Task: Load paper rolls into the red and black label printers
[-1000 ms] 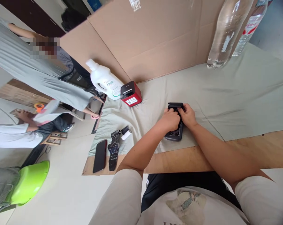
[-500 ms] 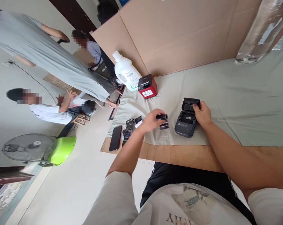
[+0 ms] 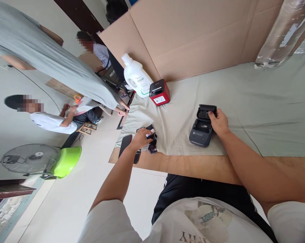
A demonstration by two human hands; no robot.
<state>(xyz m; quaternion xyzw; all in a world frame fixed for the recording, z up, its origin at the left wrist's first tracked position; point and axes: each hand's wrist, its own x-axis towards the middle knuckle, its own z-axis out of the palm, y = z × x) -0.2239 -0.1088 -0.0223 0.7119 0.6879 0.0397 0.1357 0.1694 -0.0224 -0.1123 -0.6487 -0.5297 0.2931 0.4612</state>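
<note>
The right hand (image 3: 218, 122) grips the raised lid (image 3: 207, 110) of the grey printer (image 3: 200, 132), fingers curled over the lid's right edge. The printer sits open on the green cloth (image 3: 255, 111), just in from the table's (image 3: 192, 167) near wooden edge, with its lid at the 12 o'clock end.

Well to 9 o'clock of the printer, the left hand (image 3: 140, 139) is closed around a small white roll (image 3: 150, 134) with a dark end. Just under the hand, toward 5 o'clock, lies a crumpled black wrapper (image 3: 152, 147); whether the fingers touch it is hard to tell. A black phone (image 3: 125, 144) lies at 9 o'clock of the hand, partly over the cloth's edge.

At 12 o'clock from the left hand stands a red printer (image 3: 159, 92), and a white jug (image 3: 135, 76) stands just beside it at 10 o'clock. Brown cardboard (image 3: 192, 37) stands behind them. A clear bottle (image 3: 281, 33) leans in at the far right. Other people are on the floor side at 9 o'clock, beyond a fan (image 3: 23, 158) and a green basin (image 3: 66, 161).
</note>
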